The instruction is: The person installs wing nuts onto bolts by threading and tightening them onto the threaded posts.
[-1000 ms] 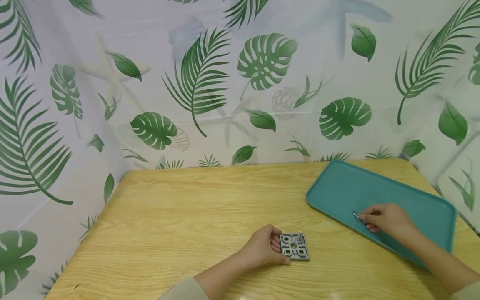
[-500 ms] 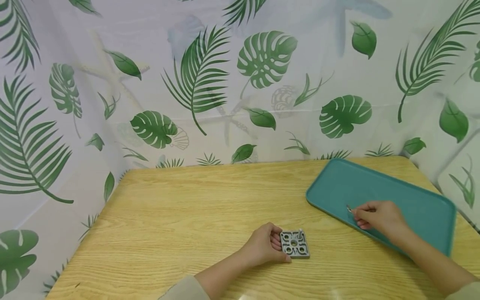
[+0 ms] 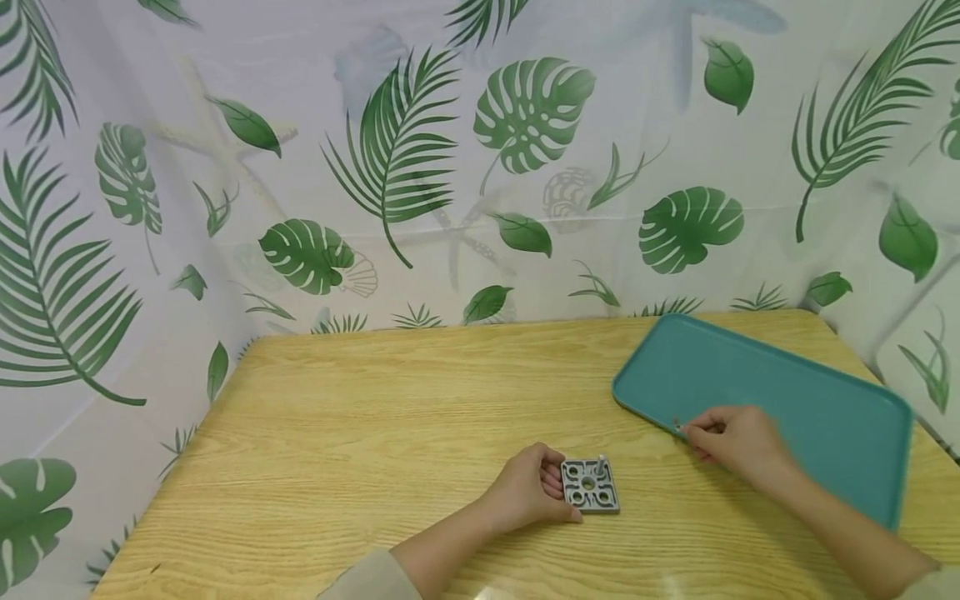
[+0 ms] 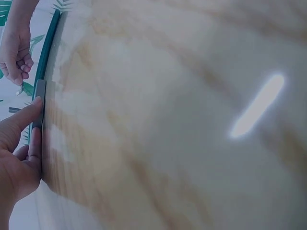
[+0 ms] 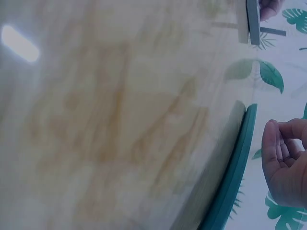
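Observation:
A square grey metal plate (image 3: 589,496) with several round holes lies on the wooden table. From its far right corner rises a short upright pin (image 3: 601,465). My left hand (image 3: 525,490) holds the plate by its left side, with the thumb at the near edge; the left wrist view shows the plate (image 4: 40,90) edge-on. Over the near edge of the teal tray (image 3: 795,400), my right hand (image 3: 738,437) pinches a small shiny metal piece (image 3: 678,425) between thumb and fingertips. Most of this piece is hidden by the fingers, and its kind cannot be made out.
The tray lies slanted on the right of the wooden table (image 3: 390,417). Behind the table and along both sides hangs a white cloth (image 3: 450,208) printed with green leaves. A bright reflection shows on the tabletop in both wrist views.
My right hand has moved left across the tray toward its near edge, carrying the small metal piece. The left hand and the plate stay in place.

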`<action>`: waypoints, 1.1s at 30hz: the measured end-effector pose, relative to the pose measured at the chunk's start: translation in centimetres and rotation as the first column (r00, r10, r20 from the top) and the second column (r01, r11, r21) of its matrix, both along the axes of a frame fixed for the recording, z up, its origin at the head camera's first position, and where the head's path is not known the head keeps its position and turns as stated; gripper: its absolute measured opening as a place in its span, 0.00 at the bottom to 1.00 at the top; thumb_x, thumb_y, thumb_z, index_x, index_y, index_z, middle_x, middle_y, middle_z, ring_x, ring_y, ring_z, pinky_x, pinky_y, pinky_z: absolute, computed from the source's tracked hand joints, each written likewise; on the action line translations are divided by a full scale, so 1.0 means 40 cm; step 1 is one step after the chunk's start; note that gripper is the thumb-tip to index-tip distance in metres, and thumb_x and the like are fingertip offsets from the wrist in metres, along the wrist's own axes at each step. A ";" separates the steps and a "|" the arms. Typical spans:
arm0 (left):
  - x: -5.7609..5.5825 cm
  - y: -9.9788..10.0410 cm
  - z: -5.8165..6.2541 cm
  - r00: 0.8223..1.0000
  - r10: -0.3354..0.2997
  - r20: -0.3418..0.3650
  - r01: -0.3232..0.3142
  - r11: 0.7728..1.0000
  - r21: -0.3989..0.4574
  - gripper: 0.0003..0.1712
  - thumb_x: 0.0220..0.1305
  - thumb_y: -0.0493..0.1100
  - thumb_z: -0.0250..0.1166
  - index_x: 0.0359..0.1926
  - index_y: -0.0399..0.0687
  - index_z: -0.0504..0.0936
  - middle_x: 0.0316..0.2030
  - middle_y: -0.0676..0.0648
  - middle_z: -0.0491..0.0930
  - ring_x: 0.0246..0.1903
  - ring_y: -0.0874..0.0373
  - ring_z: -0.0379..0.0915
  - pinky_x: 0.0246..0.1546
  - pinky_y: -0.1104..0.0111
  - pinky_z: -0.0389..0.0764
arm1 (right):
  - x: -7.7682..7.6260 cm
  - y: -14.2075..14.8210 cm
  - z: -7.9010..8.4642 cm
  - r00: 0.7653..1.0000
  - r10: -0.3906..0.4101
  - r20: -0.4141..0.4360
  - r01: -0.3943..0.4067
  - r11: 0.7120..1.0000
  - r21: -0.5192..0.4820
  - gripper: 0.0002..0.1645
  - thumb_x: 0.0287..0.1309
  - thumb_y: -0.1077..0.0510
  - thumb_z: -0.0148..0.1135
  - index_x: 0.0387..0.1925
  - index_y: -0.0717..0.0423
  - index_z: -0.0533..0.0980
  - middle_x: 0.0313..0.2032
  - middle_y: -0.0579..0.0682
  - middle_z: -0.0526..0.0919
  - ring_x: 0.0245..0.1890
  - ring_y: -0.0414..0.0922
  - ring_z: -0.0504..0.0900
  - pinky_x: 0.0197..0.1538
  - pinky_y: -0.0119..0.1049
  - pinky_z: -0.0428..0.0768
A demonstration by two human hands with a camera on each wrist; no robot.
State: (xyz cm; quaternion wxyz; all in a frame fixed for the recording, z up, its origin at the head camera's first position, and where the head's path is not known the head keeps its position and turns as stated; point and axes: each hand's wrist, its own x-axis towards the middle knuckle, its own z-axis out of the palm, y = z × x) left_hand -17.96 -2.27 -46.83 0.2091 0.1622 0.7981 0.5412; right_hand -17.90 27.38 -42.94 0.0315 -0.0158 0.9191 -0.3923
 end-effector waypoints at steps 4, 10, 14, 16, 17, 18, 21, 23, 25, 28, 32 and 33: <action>0.000 0.000 0.001 1.000 -0.001 0.003 0.001 1.000 0.005 0.37 0.39 0.32 0.78 0.52 0.36 0.71 0.35 0.50 0.72 0.31 0.64 0.72 0.33 0.78 0.79 | 0.003 -0.021 0.005 1.000 0.014 0.016 -0.014 1.000 -0.024 0.14 0.60 0.56 0.61 0.35 0.66 0.82 0.25 0.52 0.84 0.24 0.44 0.82 0.27 0.34 0.82; 0.000 0.000 0.002 1.000 0.002 0.007 -0.002 1.000 0.008 0.37 0.39 0.32 0.78 0.53 0.36 0.71 0.35 0.50 0.72 0.32 0.64 0.72 0.33 0.77 0.79 | 0.013 -0.068 0.022 0.998 0.022 0.066 -0.015 0.995 -0.097 0.14 0.60 0.57 0.62 0.37 0.67 0.81 0.28 0.54 0.84 0.26 0.46 0.83 0.30 0.35 0.84; 0.001 0.000 0.003 1.000 0.000 0.003 0.000 1.000 0.010 0.38 0.39 0.31 0.78 0.53 0.36 0.71 0.36 0.50 0.72 0.32 0.63 0.71 0.33 0.77 0.79 | 0.022 -0.103 0.034 0.998 0.040 0.051 -0.035 0.994 -0.105 0.13 0.59 0.57 0.62 0.36 0.66 0.81 0.27 0.54 0.84 0.26 0.46 0.83 0.30 0.36 0.84; 0.002 0.000 0.002 1.000 0.000 0.001 0.000 1.000 0.011 0.38 0.38 0.31 0.78 0.53 0.36 0.71 0.36 0.50 0.72 0.32 0.64 0.71 0.33 0.77 0.79 | 0.025 -0.118 0.038 0.998 0.049 0.037 -0.045 0.994 -0.096 0.12 0.59 0.58 0.62 0.35 0.66 0.81 0.27 0.53 0.84 0.25 0.46 0.83 0.29 0.35 0.83; 0.002 0.000 0.003 1.000 0.000 0.000 0.000 1.000 0.012 0.38 0.38 0.31 0.78 0.53 0.36 0.71 0.36 0.50 0.72 0.32 0.64 0.71 0.33 0.77 0.79 | 0.027 -0.124 0.040 0.998 0.052 0.032 -0.049 0.995 -0.092 0.12 0.58 0.58 0.62 0.35 0.66 0.81 0.26 0.53 0.84 0.25 0.46 0.82 0.29 0.35 0.83; 0.002 0.000 0.003 1.000 0.000 -0.001 0.000 1.000 0.013 0.38 0.38 0.31 0.78 0.53 0.35 0.71 0.36 0.50 0.72 0.32 0.64 0.71 0.33 0.78 0.79 | 0.028 -0.130 0.041 0.998 0.054 0.027 -0.051 0.995 -0.086 0.11 0.58 0.58 0.62 0.35 0.65 0.81 0.26 0.53 0.84 0.25 0.46 0.82 0.28 0.35 0.83; 0.003 -0.002 0.003 1.000 0.002 -0.001 -0.002 1.000 0.019 0.37 0.38 0.31 0.78 0.53 0.35 0.71 0.35 0.50 0.72 0.31 0.64 0.71 0.33 0.78 0.79 | 0.031 -0.145 0.044 0.998 0.059 0.015 -0.058 0.995 -0.075 0.11 0.58 0.59 0.62 0.35 0.65 0.81 0.26 0.52 0.84 0.24 0.46 0.82 0.28 0.36 0.82; 0.003 -0.001 0.002 1.000 0.003 -0.006 -0.003 1.000 0.022 0.38 0.38 0.31 0.78 0.52 0.35 0.71 0.35 0.50 0.73 0.31 0.64 0.72 0.33 0.78 0.79 | 0.034 -0.152 0.045 0.998 0.062 0.006 -0.061 0.995 -0.073 0.10 0.58 0.59 0.63 0.34 0.65 0.81 0.26 0.52 0.84 0.24 0.45 0.82 0.27 0.35 0.82; 0.003 0.000 0.001 1.000 0.005 -0.009 -0.005 1.000 0.024 0.38 0.37 0.31 0.78 0.52 0.34 0.71 0.35 0.50 0.73 0.31 0.64 0.72 0.33 0.78 0.79 | 0.038 -0.161 0.044 0.998 0.070 -0.009 -0.070 0.995 -0.070 0.10 0.57 0.59 0.64 0.34 0.64 0.81 0.25 0.52 0.84 0.23 0.44 0.81 0.26 0.34 0.82; 0.003 0.001 0.000 1.000 0.011 -0.016 -0.011 1.000 0.019 0.38 0.37 0.31 0.79 0.52 0.35 0.71 0.35 0.50 0.73 0.31 0.65 0.72 0.33 0.78 0.79 | 0.045 -0.178 0.043 0.997 0.070 -0.025 -0.072 0.995 -0.070 0.08 0.56 0.60 0.65 0.32 0.64 0.82 0.23 0.51 0.84 0.21 0.43 0.80 0.24 0.32 0.80; 0.003 0.001 -0.002 1.000 0.014 -0.023 -0.014 1.000 0.007 0.38 0.37 0.32 0.79 0.52 0.35 0.71 0.35 0.50 0.73 0.31 0.65 0.72 0.33 0.78 0.79 | 0.054 -0.202 0.042 0.998 0.054 -0.042 -0.056 0.997 -0.051 0.06 0.55 0.61 0.64 0.30 0.63 0.82 0.20 0.48 0.82 0.19 0.42 0.78 0.20 0.31 0.76; 0.004 0.001 -0.001 1.000 0.014 -0.024 -0.014 1.000 0.006 0.38 0.37 0.32 0.79 0.52 0.35 0.71 0.35 0.50 0.73 0.31 0.65 0.72 0.33 0.78 0.79 | 0.055 -0.207 0.042 0.998 0.051 -0.043 -0.053 0.998 -0.044 0.06 0.55 0.62 0.64 0.29 0.62 0.82 0.19 0.47 0.81 0.18 0.41 0.77 0.20 0.30 0.75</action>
